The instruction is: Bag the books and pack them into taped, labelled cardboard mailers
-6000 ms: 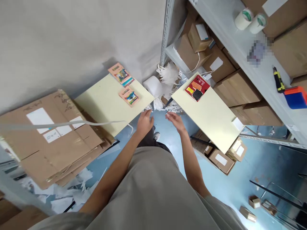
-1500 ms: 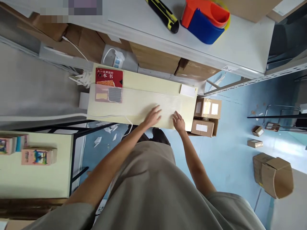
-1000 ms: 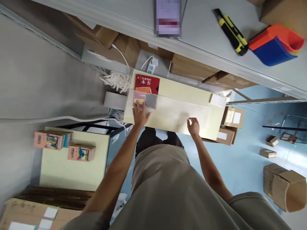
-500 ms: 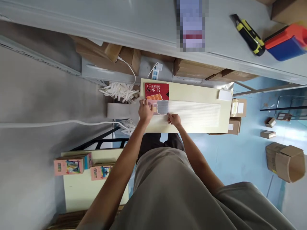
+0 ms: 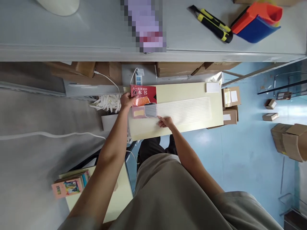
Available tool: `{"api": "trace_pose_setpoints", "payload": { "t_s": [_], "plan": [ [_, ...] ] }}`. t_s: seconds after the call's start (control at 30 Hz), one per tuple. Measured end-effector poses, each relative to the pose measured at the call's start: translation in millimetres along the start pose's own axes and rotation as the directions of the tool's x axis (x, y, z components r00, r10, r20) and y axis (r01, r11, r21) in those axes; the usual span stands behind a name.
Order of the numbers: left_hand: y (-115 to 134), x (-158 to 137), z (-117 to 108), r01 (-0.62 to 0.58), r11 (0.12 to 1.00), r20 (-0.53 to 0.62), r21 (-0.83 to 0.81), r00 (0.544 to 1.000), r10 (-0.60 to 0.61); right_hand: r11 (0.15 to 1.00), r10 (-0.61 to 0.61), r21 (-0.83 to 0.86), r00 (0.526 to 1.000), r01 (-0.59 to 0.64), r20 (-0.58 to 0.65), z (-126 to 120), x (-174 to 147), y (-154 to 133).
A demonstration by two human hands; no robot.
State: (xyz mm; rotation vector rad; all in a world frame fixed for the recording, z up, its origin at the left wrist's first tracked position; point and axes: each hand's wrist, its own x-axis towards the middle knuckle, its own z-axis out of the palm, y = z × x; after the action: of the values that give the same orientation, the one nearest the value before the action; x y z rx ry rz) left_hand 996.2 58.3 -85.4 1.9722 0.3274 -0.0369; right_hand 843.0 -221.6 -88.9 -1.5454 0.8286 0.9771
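A red-topped book [image 5: 148, 92] with an orange, grey and pink lower cover lies face up near the left end of a cream board [image 5: 182, 91]. My left hand [image 5: 126, 101] grips the book's left edge, with the thumb over the cover. My right hand [image 5: 166, 121] is by the lower right corner; its index finger points at the corner and the other fingers are loosely bent, holding nothing visible. From the book a translucent ribbed plastic sheet [image 5: 187, 110] stretches right along the board. How the sheet lies against the book's lower part I cannot tell.
A grey shelf [image 5: 96, 35] above carries a box cutter [image 5: 213, 24] and an orange-and-blue holder [image 5: 257, 24]. A white box [image 5: 212, 87] sits on the board's right end. Cartons [image 5: 230, 96] stand beyond it. More books [image 5: 69, 185] are at lower left.
My left hand has shifted up and left, from the book's lower left part to its left edge. My right hand's index finger has straightened. The whole view has shifted and turned.
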Motion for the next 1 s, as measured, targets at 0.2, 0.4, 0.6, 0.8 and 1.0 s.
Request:
{"api": "trace_pose_setpoints", "payload": {
  "t_s": [0.2,0.4,0.6,0.8,1.0],
  "plan": [
    [94.9,-17.5,29.5,-0.129,0.977,-0.072,0.169,0.987,0.143,0.998,0.045,0.035,0.996,-0.048,0.071,2.2,4.3,-5.6],
    [188.0,-79.2,71.6,-0.425,0.891,0.024,0.162,0.904,0.427,0.979,0.023,0.168,0.883,-0.115,0.469,-45.8,3.3,-18.5],
    [185.8,-142.5,154.9,-0.007,0.954,-0.004,-0.3,1.0,0.006,0.884,-0.31,0.43,0.918,0.183,0.247,-197.3,-28.2,18.8],
    [144.3,-217.7,284.7,0.551,0.689,0.201,-0.471,0.828,-0.524,0.923,-0.371,0.141,0.926,0.358,0.073,-315.8,-60.8,81.2],
    [131.1,-226.8,315.0,0.511,0.716,0.133,-0.476,0.847,-0.515,0.868,-0.477,0.171,0.878,0.466,0.03,-331.9,-46.7,91.1]
  ]
}}
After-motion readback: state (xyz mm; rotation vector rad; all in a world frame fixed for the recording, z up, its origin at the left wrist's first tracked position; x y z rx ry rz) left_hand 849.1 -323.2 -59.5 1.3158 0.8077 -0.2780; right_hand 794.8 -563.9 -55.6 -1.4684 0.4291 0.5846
